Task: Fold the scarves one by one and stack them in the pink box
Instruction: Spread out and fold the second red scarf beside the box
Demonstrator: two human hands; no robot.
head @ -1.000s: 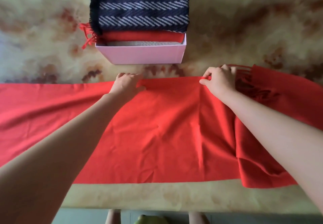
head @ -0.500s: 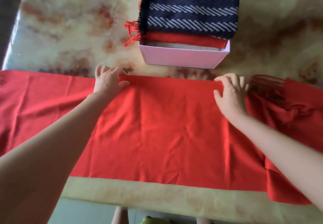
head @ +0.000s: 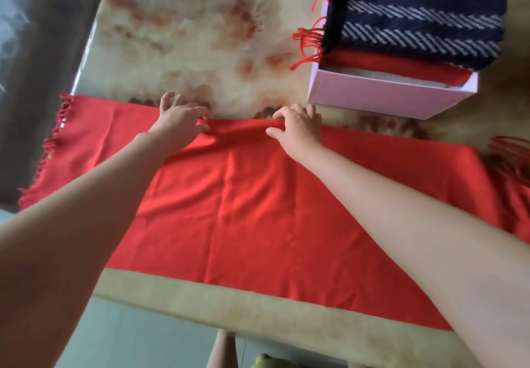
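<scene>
Already three folded scarves sit stacked in the pink box [head: 381, 96] toward the far right corner of the surface [head: 186, 37]. A pale scarf [head: 372, 76] is lowest, a folded red scarf [head: 401, 68] lies over it, and a navy scarf [head: 415, 23] with white chevron stripes is on top, rising above the rim. Red fringe [head: 308, 43] hangs over the box's left wall. We judge that part of the task done.

A fourth, the red scarf [head: 258, 210], lies spread flat along the near edge of the surface. Its left tassels reach the left edge and its right end runs toward the right edge. We judge its folding barely begun; it has yet to join the stack.

Our left hand [head: 179, 115] and right hand [head: 295, 126] meet the scarf at its far hem, near each other. Each grip is narrow, thumb and fingers pinching the hem. The cloth between them rises in a short ridge. The rest of the scarf lies on the near side of both grips, passing under our forearms. The box stands just beyond the hem, to the right of the right hand, not touching the scarf.
</scene>
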